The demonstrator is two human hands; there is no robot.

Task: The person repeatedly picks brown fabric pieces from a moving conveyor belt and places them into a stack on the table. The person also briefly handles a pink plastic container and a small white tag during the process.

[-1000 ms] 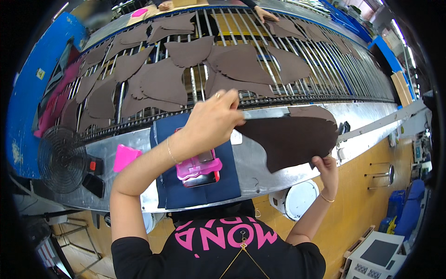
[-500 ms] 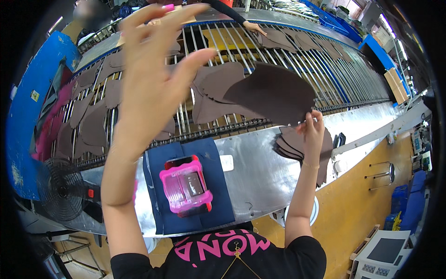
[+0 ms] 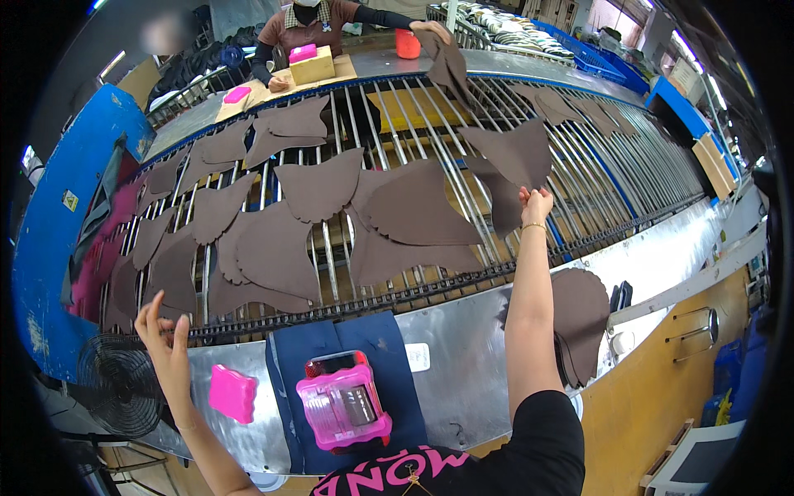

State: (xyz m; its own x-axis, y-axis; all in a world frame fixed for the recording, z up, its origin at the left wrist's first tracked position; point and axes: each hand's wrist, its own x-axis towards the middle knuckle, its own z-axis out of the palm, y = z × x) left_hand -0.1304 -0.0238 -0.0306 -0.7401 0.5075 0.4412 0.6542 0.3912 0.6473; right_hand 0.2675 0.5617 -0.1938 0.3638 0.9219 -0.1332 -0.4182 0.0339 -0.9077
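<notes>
My right hand [image 3: 536,204] reaches far out over the roller conveyor [image 3: 628,178] and pinches the lower corner of a brown leather piece [image 3: 513,153], which hangs just above the rollers. My left hand [image 3: 162,337] is raised at the near left with its fingers spread and holds nothing. Several brown leather pieces [image 3: 405,211] lie overlapping across the rollers. A stack of the same brown pieces [image 3: 579,318] rests on the metal bench [image 3: 463,364] by my right elbow.
A pink box-shaped tool [image 3: 343,405] sits on a dark blue cloth [image 3: 380,339] in front of me, with a pink block [image 3: 232,393] to its left. A black fan [image 3: 116,384] stands at the lower left. Across the conveyor a person's hand [image 3: 434,29] holds another leather piece.
My right hand has carried the brown piece from the bench out over the rollers. My left hand has dropped from high over the conveyor to the near left.
</notes>
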